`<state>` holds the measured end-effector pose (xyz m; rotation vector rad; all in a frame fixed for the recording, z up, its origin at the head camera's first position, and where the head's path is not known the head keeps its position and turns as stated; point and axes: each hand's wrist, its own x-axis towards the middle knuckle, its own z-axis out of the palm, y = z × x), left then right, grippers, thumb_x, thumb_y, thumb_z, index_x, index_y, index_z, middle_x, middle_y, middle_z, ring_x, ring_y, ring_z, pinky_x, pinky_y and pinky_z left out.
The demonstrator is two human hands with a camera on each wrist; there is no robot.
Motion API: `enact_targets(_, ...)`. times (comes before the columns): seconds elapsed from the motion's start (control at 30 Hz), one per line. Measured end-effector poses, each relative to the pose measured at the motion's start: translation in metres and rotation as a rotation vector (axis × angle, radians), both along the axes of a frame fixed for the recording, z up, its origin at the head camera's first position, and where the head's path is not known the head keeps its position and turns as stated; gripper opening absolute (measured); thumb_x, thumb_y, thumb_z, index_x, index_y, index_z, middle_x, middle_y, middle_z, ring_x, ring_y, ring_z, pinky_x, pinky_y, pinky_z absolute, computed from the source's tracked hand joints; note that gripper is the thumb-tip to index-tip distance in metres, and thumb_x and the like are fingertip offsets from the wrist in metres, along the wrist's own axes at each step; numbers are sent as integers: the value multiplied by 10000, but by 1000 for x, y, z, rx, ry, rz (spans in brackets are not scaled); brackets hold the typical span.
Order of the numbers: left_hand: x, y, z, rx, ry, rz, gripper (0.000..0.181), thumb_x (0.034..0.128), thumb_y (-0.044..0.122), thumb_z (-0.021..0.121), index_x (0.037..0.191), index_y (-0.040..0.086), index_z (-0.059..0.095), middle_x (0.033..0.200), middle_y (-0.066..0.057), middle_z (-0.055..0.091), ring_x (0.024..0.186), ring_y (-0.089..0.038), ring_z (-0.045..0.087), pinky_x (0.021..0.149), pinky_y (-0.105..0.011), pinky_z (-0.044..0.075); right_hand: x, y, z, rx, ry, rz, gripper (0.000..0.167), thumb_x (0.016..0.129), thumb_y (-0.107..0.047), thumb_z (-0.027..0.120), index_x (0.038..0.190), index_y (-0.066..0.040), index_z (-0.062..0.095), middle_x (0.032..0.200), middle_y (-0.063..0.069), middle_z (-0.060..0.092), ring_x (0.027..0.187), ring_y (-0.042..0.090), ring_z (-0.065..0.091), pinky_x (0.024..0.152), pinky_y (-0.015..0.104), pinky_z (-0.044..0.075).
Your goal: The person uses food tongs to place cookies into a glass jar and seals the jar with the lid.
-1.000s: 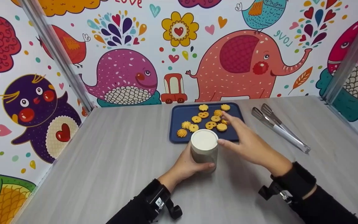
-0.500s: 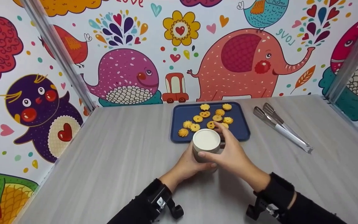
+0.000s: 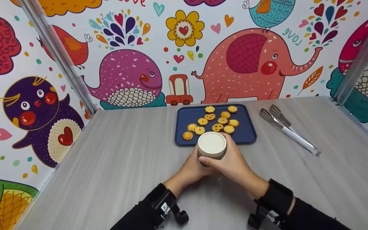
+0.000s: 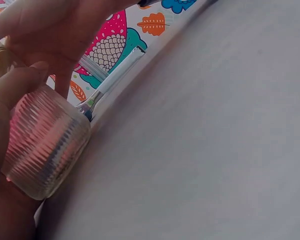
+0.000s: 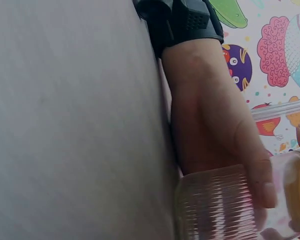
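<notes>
A clear ribbed jar [image 4: 50,145] with a round cream lid [image 3: 212,142] stands on the table in front of the tray, between both hands. My left hand [image 3: 190,167] grips the jar's lower body from the left, its thumb across the front in the left wrist view. From the right, my right hand [image 3: 232,159] curls round the upper part just under the lid, thumb at the front. The right hand's far fingers are mostly hidden behind the jar in the head view. In the right wrist view, the ribbed jar wall [image 5: 217,205] lies against the left hand [image 5: 215,120].
Behind the jar lies a blue tray [image 3: 246,137] bearing several cookies [image 3: 217,127], some round, some pretzel-shaped. Metal tongs [image 3: 291,132] lie to the right of the tray. A patterned wall panel [image 3: 133,73] rises at the table's back edge.
My right hand has come in from above the tray's right side and closed round the jar's upper part. The left hand has kept its grip; the jar has hardly moved.
</notes>
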<state>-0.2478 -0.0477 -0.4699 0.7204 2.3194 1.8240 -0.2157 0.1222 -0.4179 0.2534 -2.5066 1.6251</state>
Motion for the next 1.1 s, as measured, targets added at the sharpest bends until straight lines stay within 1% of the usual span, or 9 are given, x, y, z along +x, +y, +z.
enact_targets(0.1, 1, 0, 0, -8, 5, 2, 1125, 792, 220, 938, 1658, 61, 237, 1614, -144, 446, 1474, -253, 452, 1223, -432, 352, 1, -1, -2, -17, 2, -13, 982, 772, -363, 975, 1523, -45, 428, 1472, 189, 557, 1372, 352, 543, 1146, 586, 405)
enact_targets(0.27, 2, 0, 0, -10, -1, 6, 1117, 798, 226, 941, 1659, 78, 244, 1621, -136, 439, 1486, -242, 439, 1222, -432, 348, 2, -3, -1, -32, 12, -31, 888, 814, -380, 944, 1489, -69, 459, 1445, 170, 583, 1352, 343, 560, 1138, 583, 412)
enact_targets(0.47, 3, 0, 0, 7, -9, 2, 1126, 790, 229, 950, 1662, 109, 247, 1613, -109, 451, 1473, -228, 454, 1209, -416, 371, 1, -3, -2, -63, 35, -17, 810, 826, -330, 943, 1455, -70, 504, 1417, 143, 607, 1342, 318, 568, 1143, 563, 411)
enact_targets(0.57, 4, 0, 1, 3, -12, 4, 1135, 784, 236, 955, 1665, 124, 248, 1613, -96, 457, 1469, -218, 459, 1202, -410, 379, 1, -2, -2, -62, 43, -12, 811, 822, -324, 948, 1457, -71, 511, 1418, 138, 610, 1343, 313, 567, 1143, 559, 414)
enact_targets(0.7, 4, -1, 2, -22, -6, 4, 1140, 786, 249, 954, 1668, 124, 242, 1623, -102, 452, 1475, -225, 458, 1200, -421, 384, 0, 0, -3, -42, 49, -10, 856, 809, -336, 957, 1488, -79, 503, 1435, 132, 602, 1353, 308, 562, 1144, 556, 422)
enact_targets(0.83, 4, -2, 3, -33, -7, -6, 1143, 792, 249, 952, 1673, 133, 233, 1634, -95, 441, 1493, -218, 438, 1222, -433, 354, -2, 1, -5, -30, 63, -1, 892, 813, -342, 953, 1525, -77, 485, 1455, 134, 594, 1362, 306, 556, 1150, 551, 422)
enact_targets(1.03, 3, -2, 3, -22, -25, -26, 1133, 798, 230, 949, 1673, 161, 234, 1641, -60, 440, 1516, -197, 410, 1257, -458, 291, -2, 3, -8, -19, 88, 16, 882, 839, -312, 936, 1543, -63, 466, 1462, 129, 593, 1369, 292, 555, 1157, 527, 418)
enact_targets(1.1, 3, -2, 3, -18, -28, -30, 1134, 796, 225, 950, 1673, 160, 233, 1641, -59, 438, 1515, -198, 410, 1258, -458, 292, -2, 3, -8, -14, 96, 17, 885, 839, -317, 936, 1543, -59, 466, 1461, 126, 595, 1367, 288, 557, 1158, 525, 419)
